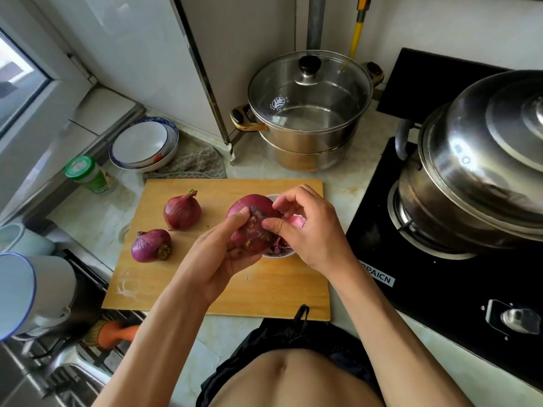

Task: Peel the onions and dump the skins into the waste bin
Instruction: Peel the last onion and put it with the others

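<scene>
Skin could tear short or drop past the white bowl [276, 255] at the cutting board's [182, 292] right edge, since the left hand [219, 259] cradles the onion [254, 223] above it while the right hand [308, 230] pinches its skin.

soft daylight, warped edges

bright, even daylight enters from the window [20, 80] at upper left; shadows on the cutting board [235, 289] are faint; glare streaks the wok lid [482, 160] and the steamer pot's glass lid [308, 92]; wide-angle distortion bends the edges; the enamel mug [32, 292] at left is blurred.
</scene>
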The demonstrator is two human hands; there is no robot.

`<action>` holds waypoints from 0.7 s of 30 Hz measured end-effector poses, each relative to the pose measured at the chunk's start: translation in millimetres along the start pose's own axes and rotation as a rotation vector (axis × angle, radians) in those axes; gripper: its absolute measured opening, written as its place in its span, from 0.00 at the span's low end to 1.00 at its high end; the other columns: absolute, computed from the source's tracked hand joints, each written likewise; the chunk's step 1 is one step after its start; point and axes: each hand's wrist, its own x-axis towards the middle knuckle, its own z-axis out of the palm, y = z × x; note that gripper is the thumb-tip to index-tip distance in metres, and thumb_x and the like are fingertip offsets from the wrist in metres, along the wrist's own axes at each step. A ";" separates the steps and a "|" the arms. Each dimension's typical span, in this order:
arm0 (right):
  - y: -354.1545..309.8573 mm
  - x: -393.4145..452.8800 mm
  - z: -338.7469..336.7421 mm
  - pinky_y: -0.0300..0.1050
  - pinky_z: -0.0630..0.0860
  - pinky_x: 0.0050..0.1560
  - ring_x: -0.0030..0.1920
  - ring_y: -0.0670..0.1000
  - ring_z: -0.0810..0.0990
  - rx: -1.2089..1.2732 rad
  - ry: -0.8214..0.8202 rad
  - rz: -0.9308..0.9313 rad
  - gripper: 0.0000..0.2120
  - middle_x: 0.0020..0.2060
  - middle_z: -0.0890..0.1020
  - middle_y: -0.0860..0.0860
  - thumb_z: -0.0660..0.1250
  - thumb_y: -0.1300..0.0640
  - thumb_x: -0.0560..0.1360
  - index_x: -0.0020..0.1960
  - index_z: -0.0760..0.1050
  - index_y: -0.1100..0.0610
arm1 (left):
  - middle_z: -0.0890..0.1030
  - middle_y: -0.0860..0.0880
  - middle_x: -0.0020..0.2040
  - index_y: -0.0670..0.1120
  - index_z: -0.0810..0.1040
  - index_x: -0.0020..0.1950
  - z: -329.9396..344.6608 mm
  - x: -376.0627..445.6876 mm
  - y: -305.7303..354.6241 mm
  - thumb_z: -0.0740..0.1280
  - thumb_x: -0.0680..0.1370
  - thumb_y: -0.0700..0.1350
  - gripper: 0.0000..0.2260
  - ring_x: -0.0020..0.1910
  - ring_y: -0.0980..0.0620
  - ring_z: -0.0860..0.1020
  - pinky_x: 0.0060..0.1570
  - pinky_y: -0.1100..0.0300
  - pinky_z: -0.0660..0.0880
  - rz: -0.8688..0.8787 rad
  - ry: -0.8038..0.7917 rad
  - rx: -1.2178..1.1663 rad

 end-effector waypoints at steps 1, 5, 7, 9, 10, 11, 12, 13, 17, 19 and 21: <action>0.1 -0.3 0.6 0.28 0.71 0.46 0.46 0.41 0.77 0.014 -0.005 0.012 0.12 0.45 0.77 0.42 0.78 0.57 0.70 0.49 0.78 0.57 | 0.86 0.43 0.44 0.43 0.84 0.55 -0.2 -0.1 -0.3 0.73 0.72 0.52 0.16 0.40 0.49 0.85 0.36 0.60 0.84 -0.003 0.003 -0.001; 2.1 -2.7 2.7 0.29 0.71 0.46 0.44 0.40 0.76 0.059 -0.028 0.045 0.13 0.44 0.77 0.40 0.79 0.57 0.70 0.48 0.76 0.55 | 0.86 0.43 0.44 0.42 0.84 0.56 -1.9 0.1 -1.9 0.73 0.72 0.51 0.17 0.39 0.49 0.85 0.35 0.60 0.83 -0.022 0.013 -0.010; 2.8 -2.8 2.5 0.29 0.71 0.45 0.44 0.40 0.76 0.070 -0.038 0.052 0.13 0.44 0.77 0.40 0.79 0.58 0.70 0.48 0.76 0.55 | 0.86 0.42 0.44 0.42 0.83 0.56 -2.3 0.3 -2.2 0.73 0.71 0.52 0.19 0.39 0.49 0.85 0.35 0.60 0.83 -0.027 0.016 -0.015; 3.0 -2.8 2.8 0.30 0.71 0.44 0.42 0.41 0.76 0.075 -0.043 0.061 0.12 0.41 0.77 0.40 0.78 0.58 0.70 0.47 0.76 0.57 | 0.86 0.42 0.44 0.42 0.83 0.57 -2.1 0.7 -2.5 0.74 0.69 0.52 0.21 0.39 0.49 0.85 0.35 0.60 0.83 -0.029 0.019 -0.017; 2.9 -3.1 3.3 0.31 0.71 0.42 0.40 0.42 0.75 0.071 -0.042 0.061 0.11 0.38 0.76 0.40 0.78 0.58 0.71 0.47 0.76 0.57 | 0.86 0.43 0.44 0.42 0.83 0.57 -1.9 1.0 -2.9 0.74 0.69 0.53 0.21 0.40 0.48 0.85 0.35 0.60 0.83 -0.029 0.019 -0.019; 3.1 -3.4 3.9 0.31 0.70 0.41 0.38 0.42 0.75 0.068 -0.041 0.058 0.10 0.36 0.76 0.40 0.77 0.58 0.71 0.47 0.77 0.57 | 0.86 0.43 0.44 0.42 0.83 0.57 -2.0 1.1 -3.2 0.74 0.69 0.53 0.21 0.41 0.48 0.85 0.35 0.60 0.83 -0.029 0.021 -0.021; 3.4 -3.7 4.2 0.33 0.71 0.40 0.37 0.43 0.75 0.067 -0.041 0.057 0.09 0.35 0.75 0.41 0.77 0.58 0.72 0.47 0.77 0.57 | 0.86 0.43 0.44 0.42 0.83 0.57 -1.8 1.6 -3.6 0.74 0.69 0.53 0.21 0.42 0.47 0.85 0.34 0.60 0.83 -0.030 0.023 -0.023; 3.8 -4.1 4.2 0.34 0.72 0.40 0.37 0.44 0.75 0.073 -0.037 0.056 0.09 0.35 0.76 0.42 0.77 0.57 0.72 0.48 0.78 0.57 | 0.86 0.43 0.44 0.42 0.83 0.57 -1.8 1.7 -4.0 0.74 0.70 0.52 0.20 0.42 0.47 0.85 0.34 0.60 0.83 -0.033 0.024 -0.027; 8.3 -4.9 1.4 0.43 0.78 0.46 0.41 0.44 0.79 0.151 0.008 0.076 0.12 0.37 0.77 0.41 0.77 0.52 0.71 0.52 0.80 0.55 | 0.86 0.42 0.45 0.42 0.83 0.57 -1.1 1.8 -3.5 0.74 0.72 0.52 0.19 0.42 0.47 0.85 0.35 0.60 0.83 -0.041 0.012 -0.036; 11.8 -5.6 -1.3 0.44 0.79 0.50 0.46 0.46 0.81 0.199 0.022 0.073 0.12 0.43 0.79 0.42 0.77 0.53 0.71 0.52 0.81 0.54 | 0.86 0.42 0.45 0.42 0.83 0.58 -1.0 1.0 -2.0 0.74 0.70 0.52 0.21 0.41 0.47 0.85 0.35 0.60 0.83 -0.036 0.007 -0.050; 15.6 -6.2 -3.5 0.40 0.77 0.52 0.50 0.46 0.82 0.232 0.022 0.051 0.10 0.47 0.80 0.43 0.77 0.56 0.71 0.52 0.83 0.55 | 0.86 0.43 0.45 0.42 0.82 0.58 -1.2 0.4 -0.7 0.74 0.69 0.52 0.21 0.41 0.47 0.85 0.35 0.60 0.83 -0.032 0.003 -0.061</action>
